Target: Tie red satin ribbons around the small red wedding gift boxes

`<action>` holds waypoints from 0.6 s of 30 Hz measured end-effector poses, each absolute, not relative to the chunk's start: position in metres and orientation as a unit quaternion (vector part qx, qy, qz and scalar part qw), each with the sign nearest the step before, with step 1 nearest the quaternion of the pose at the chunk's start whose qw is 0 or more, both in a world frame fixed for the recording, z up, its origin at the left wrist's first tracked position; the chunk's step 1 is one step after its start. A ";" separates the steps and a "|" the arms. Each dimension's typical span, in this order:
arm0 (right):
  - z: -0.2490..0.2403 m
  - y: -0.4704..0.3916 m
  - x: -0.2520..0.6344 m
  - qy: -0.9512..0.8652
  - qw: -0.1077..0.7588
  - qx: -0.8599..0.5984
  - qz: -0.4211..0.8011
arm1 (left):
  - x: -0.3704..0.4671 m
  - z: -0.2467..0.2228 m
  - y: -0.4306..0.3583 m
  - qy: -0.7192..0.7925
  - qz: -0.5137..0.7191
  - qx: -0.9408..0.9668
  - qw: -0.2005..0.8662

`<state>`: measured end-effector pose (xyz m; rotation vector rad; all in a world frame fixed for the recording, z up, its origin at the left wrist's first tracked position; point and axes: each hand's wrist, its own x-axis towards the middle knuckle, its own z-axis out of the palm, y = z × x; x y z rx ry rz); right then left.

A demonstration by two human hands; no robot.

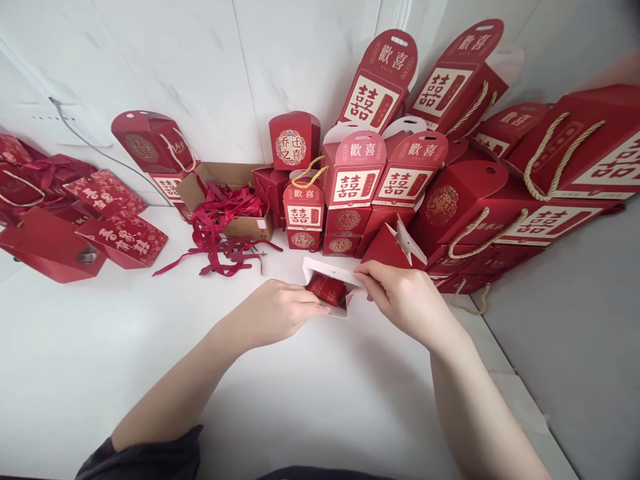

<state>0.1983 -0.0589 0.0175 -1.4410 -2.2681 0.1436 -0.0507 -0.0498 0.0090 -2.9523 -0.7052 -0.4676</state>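
Note:
Between my two hands is a small paper gift box (pixel 336 271) with its top flaps up and their white inner side showing. Red wrapped packets (pixel 327 291) lie inside it. My left hand (pixel 280 310) grips the box's near left side, fingers pressed together along the rim. On the far right edge, my right hand (pixel 397 290) pinches a white flap between thumb and fingers. Just behind my right hand stands another red box (pixel 393 248) with its top flaps up.
Red gift boxes (pixel 354 175) with rope handles are stacked along the back and right. A cardboard box (pixel 255 177) holds tangled red ribbons (pixel 225 210), some spilling onto the white table (pixel 125 347). More red boxes (pixel 125 240) lie at the left. A cable (pixel 100 151) runs down the wall.

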 end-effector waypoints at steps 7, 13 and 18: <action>0.023 -0.060 0.199 -0.827 0.237 -0.482 0.169 | -0.056 0.016 -0.035 -0.371 -0.255 -0.891 -0.056; 0.019 -0.058 0.195 -0.851 0.186 -0.452 0.190 | -0.052 0.002 -0.024 -0.426 -0.240 -0.855 -0.172; 0.017 -0.057 0.198 -0.844 0.172 -0.480 0.167 | -0.096 0.017 -0.006 -0.473 -0.198 -0.823 -0.244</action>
